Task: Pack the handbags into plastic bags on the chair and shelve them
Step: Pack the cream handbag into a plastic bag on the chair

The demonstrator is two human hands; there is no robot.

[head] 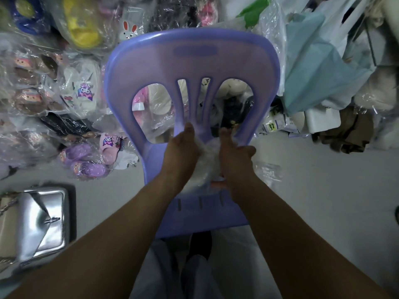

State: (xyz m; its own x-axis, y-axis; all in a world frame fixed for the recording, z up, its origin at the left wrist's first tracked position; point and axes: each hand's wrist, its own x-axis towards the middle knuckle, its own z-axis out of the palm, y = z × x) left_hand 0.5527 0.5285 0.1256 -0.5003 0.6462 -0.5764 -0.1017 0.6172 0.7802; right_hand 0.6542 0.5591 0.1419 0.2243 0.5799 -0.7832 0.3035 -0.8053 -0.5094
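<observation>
Bagging — your left hand point(181, 152) and right hand point(235, 160) are gripping the plastic bag point(207, 162) mid-seat on the chair point(194, 61); handbag point(43, 219) probably needs fetching next.

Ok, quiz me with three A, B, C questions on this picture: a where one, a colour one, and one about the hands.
1. Where is the silver handbag? A on a shelf B in a hand C on the floor
2. What colour is the chair? A red B purple C green
3. The left hand and right hand are: A holding the bag B empty C clapping
Answers: 1 C, it lies left of the chair. 2 B, back and seat are purple. 3 A, both grip the clear bag.
</observation>
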